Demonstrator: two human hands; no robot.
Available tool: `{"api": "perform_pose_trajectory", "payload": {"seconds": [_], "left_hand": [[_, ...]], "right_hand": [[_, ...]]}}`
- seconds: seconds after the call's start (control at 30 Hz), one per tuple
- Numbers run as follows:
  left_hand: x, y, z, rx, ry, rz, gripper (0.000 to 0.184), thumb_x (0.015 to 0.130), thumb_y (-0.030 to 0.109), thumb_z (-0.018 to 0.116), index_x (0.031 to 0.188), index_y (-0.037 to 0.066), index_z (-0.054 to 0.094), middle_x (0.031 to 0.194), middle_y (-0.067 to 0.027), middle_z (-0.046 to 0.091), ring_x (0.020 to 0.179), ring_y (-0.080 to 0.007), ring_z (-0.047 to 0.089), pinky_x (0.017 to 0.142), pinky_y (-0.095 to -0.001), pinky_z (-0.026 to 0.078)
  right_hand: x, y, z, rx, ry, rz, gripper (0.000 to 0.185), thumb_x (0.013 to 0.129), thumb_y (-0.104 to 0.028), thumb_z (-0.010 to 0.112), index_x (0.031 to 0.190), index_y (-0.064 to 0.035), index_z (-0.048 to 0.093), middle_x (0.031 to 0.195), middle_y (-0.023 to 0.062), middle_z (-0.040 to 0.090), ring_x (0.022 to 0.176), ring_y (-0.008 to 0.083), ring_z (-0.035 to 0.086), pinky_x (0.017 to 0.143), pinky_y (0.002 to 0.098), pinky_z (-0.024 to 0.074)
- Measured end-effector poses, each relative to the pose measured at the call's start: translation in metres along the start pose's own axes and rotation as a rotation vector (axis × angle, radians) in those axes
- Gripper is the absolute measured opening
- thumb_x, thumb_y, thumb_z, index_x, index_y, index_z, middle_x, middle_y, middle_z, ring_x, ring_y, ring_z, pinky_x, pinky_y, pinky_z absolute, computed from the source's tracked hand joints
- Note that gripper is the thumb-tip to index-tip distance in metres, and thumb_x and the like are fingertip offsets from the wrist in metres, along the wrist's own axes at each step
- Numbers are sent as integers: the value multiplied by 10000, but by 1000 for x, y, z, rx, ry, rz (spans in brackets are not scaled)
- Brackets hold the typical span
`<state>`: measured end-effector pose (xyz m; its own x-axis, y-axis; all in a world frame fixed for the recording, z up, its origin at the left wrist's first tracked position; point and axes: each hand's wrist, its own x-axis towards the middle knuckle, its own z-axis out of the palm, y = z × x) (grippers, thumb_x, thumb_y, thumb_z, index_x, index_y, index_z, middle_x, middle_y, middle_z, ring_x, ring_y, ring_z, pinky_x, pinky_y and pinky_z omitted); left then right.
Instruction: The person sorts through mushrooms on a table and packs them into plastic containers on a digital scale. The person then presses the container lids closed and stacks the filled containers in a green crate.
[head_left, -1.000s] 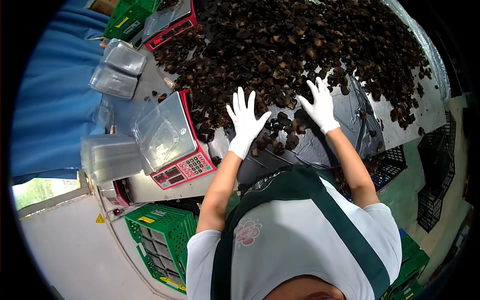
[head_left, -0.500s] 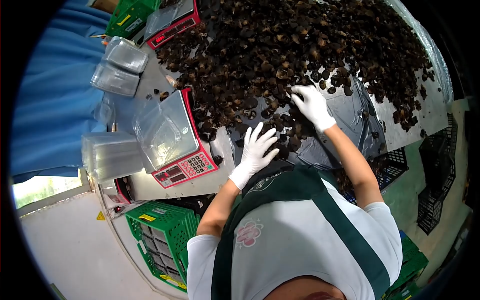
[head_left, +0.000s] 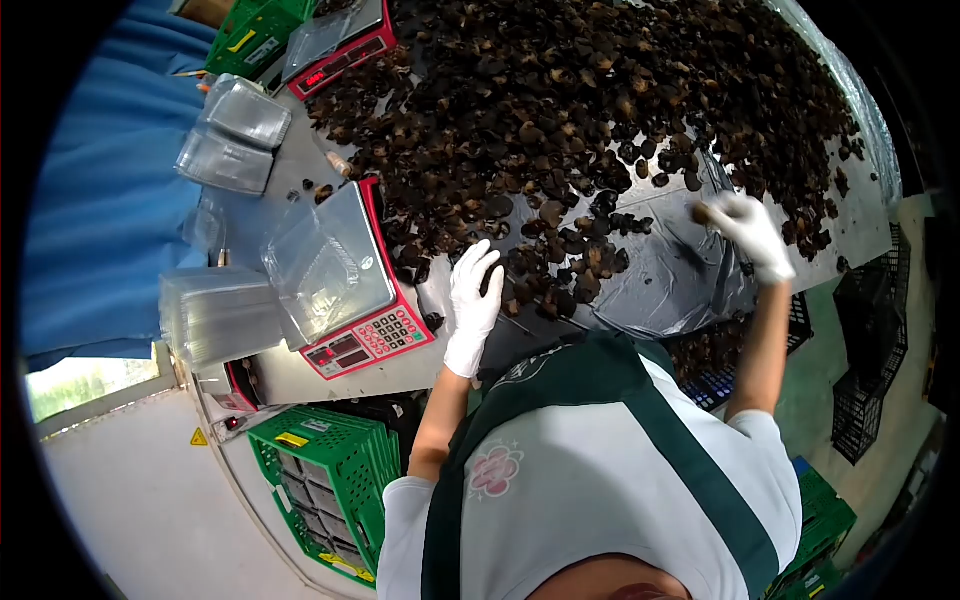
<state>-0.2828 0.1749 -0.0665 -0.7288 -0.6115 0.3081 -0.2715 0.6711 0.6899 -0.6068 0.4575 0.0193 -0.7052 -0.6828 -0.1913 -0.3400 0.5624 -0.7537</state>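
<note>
A broad pile of dark brown, mushroom-like pieces [head_left: 560,110] covers the far part of the metal table. Several loose pieces [head_left: 560,265] lie nearer, on black plastic sheeting [head_left: 665,270]. My left hand [head_left: 474,305], in a white glove, is at the near left edge of these loose pieces, fingers apart and nothing visible in it. Over the right side of the sheeting, my right hand [head_left: 750,233], also gloved in white, pinches one brown piece [head_left: 702,213] at its fingertips.
Left of my left hand stands a red scale [head_left: 365,340] with clear plastic on its pan. Stacked clear trays [head_left: 220,315] are beside it. Another red scale [head_left: 340,55] stands at the back left. Green crates [head_left: 330,480] are below the table; a black crate [head_left: 795,325] is at its right edge.
My right hand has swung right, away from the pile, with a brown piece in its fingers. My left hand has drawn back to the left. Loose pieces have shifted on the sheeting.
</note>
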Motion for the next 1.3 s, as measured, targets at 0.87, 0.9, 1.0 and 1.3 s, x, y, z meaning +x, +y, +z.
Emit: {"api": "perform_pose_trajectory", "payload": {"seconds": [0.87, 0.9, 1.0, 1.3], "left_hand": [[-2, 28, 30, 153, -548, 395, 296, 789, 295, 692, 1029, 127, 650, 1230, -8, 564, 1323, -301, 359, 1077, -583, 231], [-11, 24, 24, 128, -563, 392, 316, 793, 273, 693, 1068, 123, 646, 1237, -15, 571, 1308, -285, 387, 1083, -536, 253], [-23, 19, 6, 56, -471, 402, 395, 768, 227, 729, 1127, 102, 623, 1294, -44, 556, 1276, -264, 439, 1075, -465, 293], [-29, 17, 1, 354, -463, -17, 1112, 550, 431, 865, 1451, 115, 294, 1539, -185, 168, 1418, -415, 118, 1113, -598, 126]], "right_hand": [[-19, -19, 173, -366, 43, -436, 468, 704, -374, 769, 1049, -81, 650, 1358, 152, 482, 1297, 380, 392, 1054, 474, 339], [-33, -19, 172, -373, 62, -459, 468, 700, -353, 774, 1057, -78, 649, 1357, 147, 485, 1297, 373, 394, 1046, 476, 345], [-57, -12, 158, -304, 77, -419, 525, 680, -296, 793, 1126, -80, 622, 1347, 135, 494, 1295, 356, 402, 1043, 454, 357], [-47, -7, 146, -315, 113, -100, 906, 625, -335, 829, 1386, -103, 395, 1433, 145, 400, 1154, 338, 501, 951, 385, 464]]}}
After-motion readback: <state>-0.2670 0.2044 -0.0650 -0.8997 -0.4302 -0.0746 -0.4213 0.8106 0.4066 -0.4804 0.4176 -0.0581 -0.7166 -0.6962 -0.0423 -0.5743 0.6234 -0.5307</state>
